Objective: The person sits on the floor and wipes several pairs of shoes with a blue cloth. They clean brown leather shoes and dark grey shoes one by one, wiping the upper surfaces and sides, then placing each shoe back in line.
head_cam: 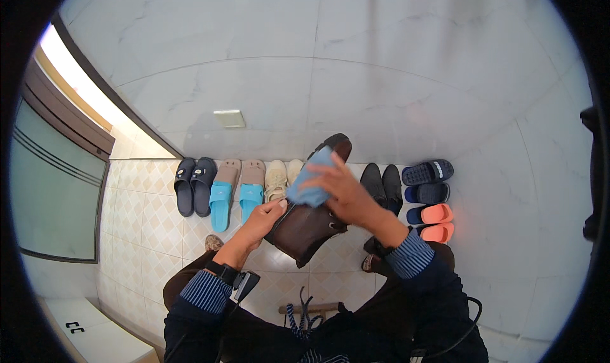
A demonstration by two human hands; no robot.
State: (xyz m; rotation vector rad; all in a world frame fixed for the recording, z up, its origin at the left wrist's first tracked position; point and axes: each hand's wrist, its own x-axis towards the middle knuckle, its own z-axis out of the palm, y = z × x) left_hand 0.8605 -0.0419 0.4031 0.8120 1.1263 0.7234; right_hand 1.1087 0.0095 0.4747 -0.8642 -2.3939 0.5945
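Note:
My left hand (267, 220) grips the edge of a dark brown leather boot (305, 232), thumb on top and fingers hidden beneath. The boot is held above the floor between my knees, its shaft towards me and its dark-soled toe pointing at the wall. In my right hand (336, 186), slightly blurred, is a light blue cloth (312, 177), which lies against the middle of the boot and covers part of it. The laces and eyelets show on the boot's right side, near my right wrist.
Along the wall stand dark slippers (203, 186), grey-and-turquoise slippers (221, 205), cream sneakers (275, 179) and black shoes (391, 186). Dark blue slides (427, 172) and orange slippers (436, 214) lie at the right. A glass-panelled door (57, 172) and a white cabinet (95, 329) are at the left.

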